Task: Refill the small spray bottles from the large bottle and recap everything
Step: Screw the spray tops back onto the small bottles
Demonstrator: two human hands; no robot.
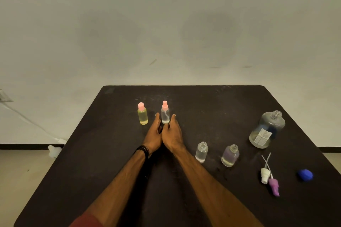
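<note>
Head view: both hands, left hand (154, 132) and right hand (172, 134), loose-fingered beside recapped clear spray bottle (165, 114), gripping nothing; likely next, capping uncapped clear bottle (201, 152) to its near right.

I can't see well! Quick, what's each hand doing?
Left hand: open, fingers straight, beside the small clear pink-capped spray bottle.
Right hand: open, on its other side.

Both forearms reached forward and converged, so the left hand (154, 131) and right hand (171, 131) met side by side, touching at the heels. The fingers of each were extended forward, fairly straight, with a narrow gap between the two sets of fingertips. A dark band circled the left wrist.
</note>
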